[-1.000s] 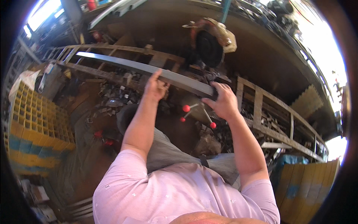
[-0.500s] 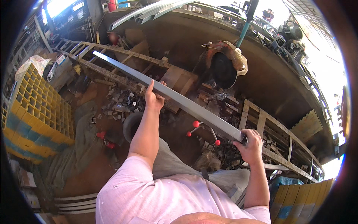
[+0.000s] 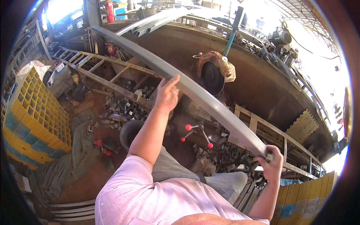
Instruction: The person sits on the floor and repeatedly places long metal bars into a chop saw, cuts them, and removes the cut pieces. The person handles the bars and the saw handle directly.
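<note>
A long grey square metal tube (image 3: 210,103) slants across the view, its far end high at the upper left and its near end low at the right. My left hand (image 3: 168,93) grips it near the middle, from beneath, with the thumb side along its edge. At the near end my right hand (image 3: 273,163) is closed around the tube's tip. Below the tube stands a handle with red ball knobs (image 3: 198,131). Beyond it sits a cut-off saw with a black disc (image 3: 213,78) and an orange guard. The tube is raised above the metal frame.
A ladder-like metal frame (image 3: 123,67) runs behind, over a heap of short tube offcuts (image 3: 123,108). Stacked yellow tubes stand left (image 3: 37,120) and lower right (image 3: 307,197). More long metal profiles (image 3: 153,22) lie at the back, near a motor (image 3: 280,36).
The tube has risen, its far end swinging up over the frame. My right hand has moved right and down with its near end; my left hand has shifted slightly right. The view has also shifted.
</note>
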The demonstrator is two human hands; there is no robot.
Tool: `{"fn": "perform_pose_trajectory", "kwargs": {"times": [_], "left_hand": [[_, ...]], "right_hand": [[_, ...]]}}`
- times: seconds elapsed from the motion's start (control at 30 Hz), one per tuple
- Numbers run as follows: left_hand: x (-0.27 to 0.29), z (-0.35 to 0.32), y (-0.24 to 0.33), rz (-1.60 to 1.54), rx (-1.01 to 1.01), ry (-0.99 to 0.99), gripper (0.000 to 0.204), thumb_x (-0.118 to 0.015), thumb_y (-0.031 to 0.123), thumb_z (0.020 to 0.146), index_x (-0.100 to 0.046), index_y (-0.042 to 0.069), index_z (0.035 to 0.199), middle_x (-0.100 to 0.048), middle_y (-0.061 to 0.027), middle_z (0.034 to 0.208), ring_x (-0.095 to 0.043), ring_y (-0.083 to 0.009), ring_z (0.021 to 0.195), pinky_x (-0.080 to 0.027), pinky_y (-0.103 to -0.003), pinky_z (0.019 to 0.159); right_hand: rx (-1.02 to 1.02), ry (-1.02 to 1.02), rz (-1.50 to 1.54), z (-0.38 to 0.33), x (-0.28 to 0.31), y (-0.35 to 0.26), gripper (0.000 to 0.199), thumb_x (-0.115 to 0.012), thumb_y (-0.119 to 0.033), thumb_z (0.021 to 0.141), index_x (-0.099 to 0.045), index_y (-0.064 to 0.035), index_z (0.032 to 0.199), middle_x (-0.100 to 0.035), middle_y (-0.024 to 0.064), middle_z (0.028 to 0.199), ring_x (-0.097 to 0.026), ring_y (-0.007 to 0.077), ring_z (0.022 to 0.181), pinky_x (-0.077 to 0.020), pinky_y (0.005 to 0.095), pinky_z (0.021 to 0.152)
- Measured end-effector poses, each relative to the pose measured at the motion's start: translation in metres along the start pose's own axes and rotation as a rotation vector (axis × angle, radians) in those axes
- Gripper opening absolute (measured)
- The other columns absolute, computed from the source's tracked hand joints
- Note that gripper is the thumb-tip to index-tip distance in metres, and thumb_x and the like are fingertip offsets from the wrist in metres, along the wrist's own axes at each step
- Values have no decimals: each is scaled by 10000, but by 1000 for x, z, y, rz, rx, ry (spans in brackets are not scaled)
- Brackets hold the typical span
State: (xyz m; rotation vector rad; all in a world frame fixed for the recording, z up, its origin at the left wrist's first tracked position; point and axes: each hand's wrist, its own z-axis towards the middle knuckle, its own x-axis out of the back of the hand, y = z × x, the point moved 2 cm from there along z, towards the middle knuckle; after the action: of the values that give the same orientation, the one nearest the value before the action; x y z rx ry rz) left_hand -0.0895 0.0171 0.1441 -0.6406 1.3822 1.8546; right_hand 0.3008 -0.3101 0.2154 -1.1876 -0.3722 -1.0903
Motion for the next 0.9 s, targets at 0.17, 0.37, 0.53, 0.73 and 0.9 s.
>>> {"fn": "perform_pose_trajectory", "kwargs": {"times": [0.17, 0.37, 0.53, 0.73, 0.9], "left_hand": [[-74, 0, -23, -1, 152, -128, 323, -820, 273, 968, -659, 94, 1184, -663, 18, 1084, -567, -59, 905, -406, -236, 751], [-112, 8, -75, -175, 284, -239, 258, -765, 189, 997, -670, 48, 1191, -702, -54, 1098, -654, -182, 1031, -470, -344, 902], [-95, 32, -109, -106, 226, -314, 223, -720, 168, 1024, -668, 11, 1175, -723, -99, 1138, -711, -235, 1083, -521, -392, 1023], [-63, 76, -91, -167, 261, -329, 395, -576, 120, 1044, -502, -72, 1382, -674, -262, 1350, -673, -328, 1251, -506, -498, 1148], [-33, 58, -54, 164, 114, -408, 514, -489, 124, 1021, -393, -36, 1499, -587, -216, 1475, -600, -306, 1368, -504, -449, 1123]], "right_hand": [[-61, 134, -40, -41, 71, -1, 563, -909, -26, 608, -689, 13, 1124, -728, 127, 1016, -687, 261, 1005, -518, 374, 941], [-140, 156, -103, -85, 102, -14, 562, -900, -51, 577, -682, 11, 1091, -713, 143, 986, -676, 302, 946, -516, 401, 903], [-102, 185, -89, -95, 80, -39, 544, -936, -120, 603, -690, 8, 1072, -712, 158, 958, -678, 323, 905, -525, 405, 853], [-44, 160, -173, -66, 33, -96, 472, -920, -127, 653, -685, -16, 1048, -718, 174, 961, -693, 375, 908, -530, 446, 854], [45, 7, -147, -25, -11, -140, 461, -903, -266, 727, -699, -33, 1069, -743, 168, 984, -705, 378, 947, -520, 472, 931]]}}
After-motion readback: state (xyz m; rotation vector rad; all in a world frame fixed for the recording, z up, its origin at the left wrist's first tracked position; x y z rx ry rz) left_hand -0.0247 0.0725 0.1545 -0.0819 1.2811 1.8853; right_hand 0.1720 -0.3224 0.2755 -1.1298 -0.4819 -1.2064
